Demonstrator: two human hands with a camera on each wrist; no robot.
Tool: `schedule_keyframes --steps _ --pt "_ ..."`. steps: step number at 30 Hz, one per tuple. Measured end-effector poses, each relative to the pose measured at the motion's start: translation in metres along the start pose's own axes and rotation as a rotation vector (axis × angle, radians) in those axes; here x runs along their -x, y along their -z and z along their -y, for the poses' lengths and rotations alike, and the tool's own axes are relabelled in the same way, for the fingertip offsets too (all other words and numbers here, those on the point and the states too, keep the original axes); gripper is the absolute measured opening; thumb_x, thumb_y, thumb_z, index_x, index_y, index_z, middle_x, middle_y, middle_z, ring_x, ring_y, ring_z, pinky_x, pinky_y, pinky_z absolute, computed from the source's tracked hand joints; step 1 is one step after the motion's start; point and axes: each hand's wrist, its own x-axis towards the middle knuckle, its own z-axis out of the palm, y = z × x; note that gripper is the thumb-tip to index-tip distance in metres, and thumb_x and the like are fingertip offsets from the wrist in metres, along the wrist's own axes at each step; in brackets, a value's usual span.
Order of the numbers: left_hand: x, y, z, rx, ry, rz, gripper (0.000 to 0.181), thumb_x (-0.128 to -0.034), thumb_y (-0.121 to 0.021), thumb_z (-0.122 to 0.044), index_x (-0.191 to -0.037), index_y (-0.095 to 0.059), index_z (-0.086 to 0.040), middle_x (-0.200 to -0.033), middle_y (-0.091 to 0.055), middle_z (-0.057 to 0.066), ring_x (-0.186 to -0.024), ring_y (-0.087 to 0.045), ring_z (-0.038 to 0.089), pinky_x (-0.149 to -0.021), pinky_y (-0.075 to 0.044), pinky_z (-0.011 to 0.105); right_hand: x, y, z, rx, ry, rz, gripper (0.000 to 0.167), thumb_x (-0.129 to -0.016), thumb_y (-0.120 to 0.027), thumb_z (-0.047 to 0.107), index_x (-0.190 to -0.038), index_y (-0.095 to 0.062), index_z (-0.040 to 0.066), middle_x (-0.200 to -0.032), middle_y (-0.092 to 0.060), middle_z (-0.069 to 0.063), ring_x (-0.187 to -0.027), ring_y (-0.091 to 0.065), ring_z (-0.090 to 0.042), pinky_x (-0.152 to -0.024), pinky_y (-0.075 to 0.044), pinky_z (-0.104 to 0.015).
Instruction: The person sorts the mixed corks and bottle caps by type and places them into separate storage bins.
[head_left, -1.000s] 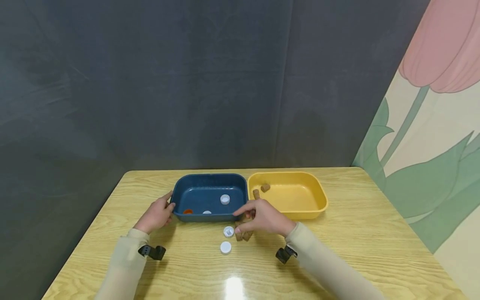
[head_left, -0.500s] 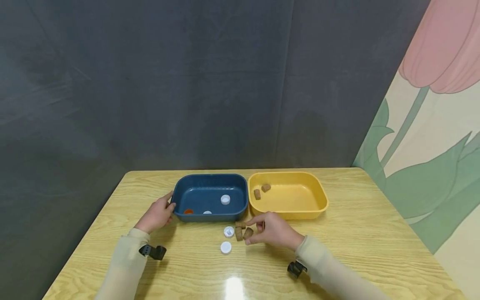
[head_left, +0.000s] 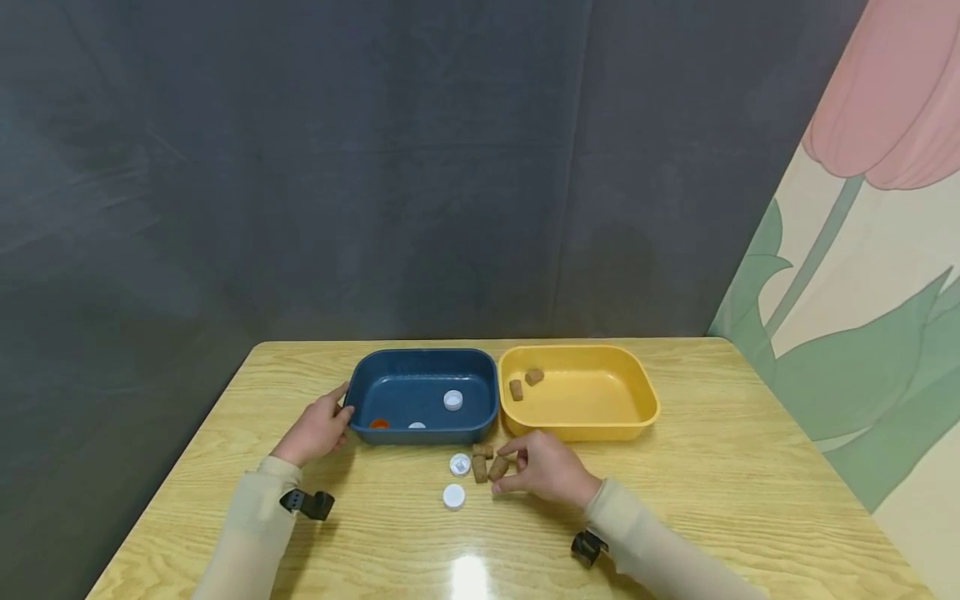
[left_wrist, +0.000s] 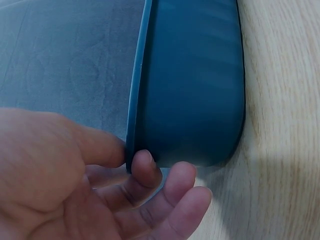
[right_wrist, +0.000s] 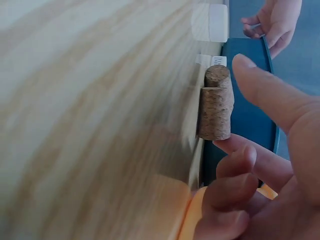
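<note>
The table (head_left: 712,467) bears a blue tub (head_left: 420,436); a yellow tub (head_left: 585,432); three corks (head_left: 480,469); white caps (head_left: 453,497).

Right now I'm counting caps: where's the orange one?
In the head view, the orange cap is inside the blue bin, near left corner, left of a white cap.

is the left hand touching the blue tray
Touching. The left wrist view shows the left hand pinching the blue tray by its rim, between thumb and finger.
</note>
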Motion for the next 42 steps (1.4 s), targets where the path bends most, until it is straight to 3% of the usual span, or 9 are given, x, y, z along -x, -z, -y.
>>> schedule_keyframes --steps 10,23,42 --pt "0.0 0.0 -0.001 0.001 0.006 0.008 0.057 -0.1081 -0.038 -0.009 -0.157 -0.014 0.008 -0.075 -0.052 0.012 -0.062 -0.056 0.025 -0.055 -0.045 0.032 -0.002 -0.003 0.001 0.002 -0.052 -0.006 0.045 -0.069 -0.092 0.031 -0.105 -0.078 0.009 -0.059 -0.053 0.008 -0.053 -0.045 -0.003 -0.051 -0.036 -0.023" --pt "0.0 0.0 -0.001 0.001 -0.005 0.014 0.057 -0.1084 -0.038 -0.009 -0.157 -0.013 0.008 -0.074 -0.052 0.012 -0.06 -0.054 0.022 -0.055 -0.044 0.031 -0.004 -0.006 -0.003 0.006 -0.067 -0.018 0.038 -0.071 -0.091 0.031 -0.102 -0.08 0.013 -0.061 -0.054 0.008 -0.055 -0.045 -0.003 -0.05 -0.036 -0.022" --pt "0.001 0.001 -0.002 0.001 -0.001 -0.001 0.056 -0.1081 -0.038 -0.008 -0.157 -0.014 0.008 -0.075 -0.053 0.013 -0.062 -0.057 0.026 -0.055 -0.045 0.032 0.002 0.008 0.007 -0.117 -0.052 0.004 0.033 -0.075 -0.089 0.029 -0.102 -0.08 0.012 -0.059 -0.051 0.007 -0.053 -0.043 -0.002 -0.049 -0.034 -0.019"
